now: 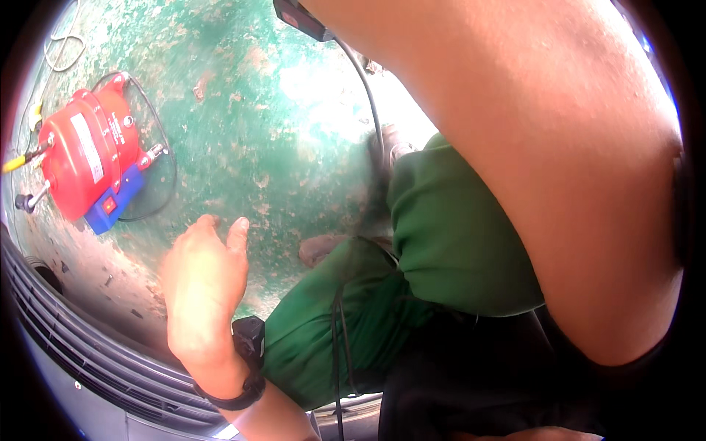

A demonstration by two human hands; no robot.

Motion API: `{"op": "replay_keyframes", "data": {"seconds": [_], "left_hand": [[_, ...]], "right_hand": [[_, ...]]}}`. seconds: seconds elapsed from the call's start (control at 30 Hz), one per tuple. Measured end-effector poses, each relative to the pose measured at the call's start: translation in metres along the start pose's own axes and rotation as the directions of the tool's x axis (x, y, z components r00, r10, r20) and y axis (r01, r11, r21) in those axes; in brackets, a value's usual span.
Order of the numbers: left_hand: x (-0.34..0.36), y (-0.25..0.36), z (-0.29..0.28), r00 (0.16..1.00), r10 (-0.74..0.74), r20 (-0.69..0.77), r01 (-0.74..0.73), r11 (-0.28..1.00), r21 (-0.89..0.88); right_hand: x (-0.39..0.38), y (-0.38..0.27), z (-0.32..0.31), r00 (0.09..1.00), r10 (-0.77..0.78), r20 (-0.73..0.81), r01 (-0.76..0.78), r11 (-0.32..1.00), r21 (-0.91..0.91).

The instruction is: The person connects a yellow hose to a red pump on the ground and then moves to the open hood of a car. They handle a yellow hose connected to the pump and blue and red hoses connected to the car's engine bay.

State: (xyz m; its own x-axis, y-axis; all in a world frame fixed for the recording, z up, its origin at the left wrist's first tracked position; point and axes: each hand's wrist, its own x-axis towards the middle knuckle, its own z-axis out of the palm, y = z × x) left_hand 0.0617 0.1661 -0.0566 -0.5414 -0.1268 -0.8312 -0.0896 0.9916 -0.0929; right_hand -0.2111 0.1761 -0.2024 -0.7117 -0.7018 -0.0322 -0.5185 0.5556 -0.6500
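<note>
My left hand (206, 279) hangs over the green floor, back side up, thumb and forefinger apart; the other fingers are mostly hidden. I see nothing held in it. A black strap with a small black device (249, 339) circles its wrist. Nearest to this hand, up and to the left, lies a red drum-shaped machine (92, 151) with a blue switch box (115, 200). My right arm (544, 132) reaches across the upper right, and its hand is out of view. Beside that forearm, at the top edge, sits a black device (304, 20) with a dark cable running down from it.
A vehicle's dark slatted grille (95, 345) curves along the lower left. A yellow hose or cable (20, 160) joins the machine, and a thin pale cord (65, 53) loops behind it. My green-trousered legs (456, 235) fill the middle, with a shoe (321, 250) on the worn green floor (243, 95).
</note>
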Motion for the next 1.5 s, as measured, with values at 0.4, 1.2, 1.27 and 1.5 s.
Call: {"op": "replay_keyframes", "data": {"seconds": [0.4,1.2,1.27,1.5], "left_hand": [[0.020,0.004,0.001,0.999,0.040,-0.026,-0.039,0.999,0.029],[0.013,-0.007,-0.006,0.989,0.071,-0.127,-0.066,0.997,0.045],[0.010,-0.009,-0.006,0.989,0.063,-0.136,-0.060,0.998,0.022],[0.000,-0.008,-0.008,0.997,0.014,-0.074,-0.013,1.000,0.010]], "right_hand": [[-0.011,0.030,0.012,0.998,0.052,0.045,-0.054,0.998,0.025],[-0.028,0.050,0.024,0.981,0.162,0.105,-0.154,0.985,-0.078],[-0.032,0.050,0.023,0.979,0.174,0.104,-0.166,0.983,-0.081],[-0.041,0.055,0.026,0.972,0.213,0.097,-0.205,0.975,-0.085]]}}
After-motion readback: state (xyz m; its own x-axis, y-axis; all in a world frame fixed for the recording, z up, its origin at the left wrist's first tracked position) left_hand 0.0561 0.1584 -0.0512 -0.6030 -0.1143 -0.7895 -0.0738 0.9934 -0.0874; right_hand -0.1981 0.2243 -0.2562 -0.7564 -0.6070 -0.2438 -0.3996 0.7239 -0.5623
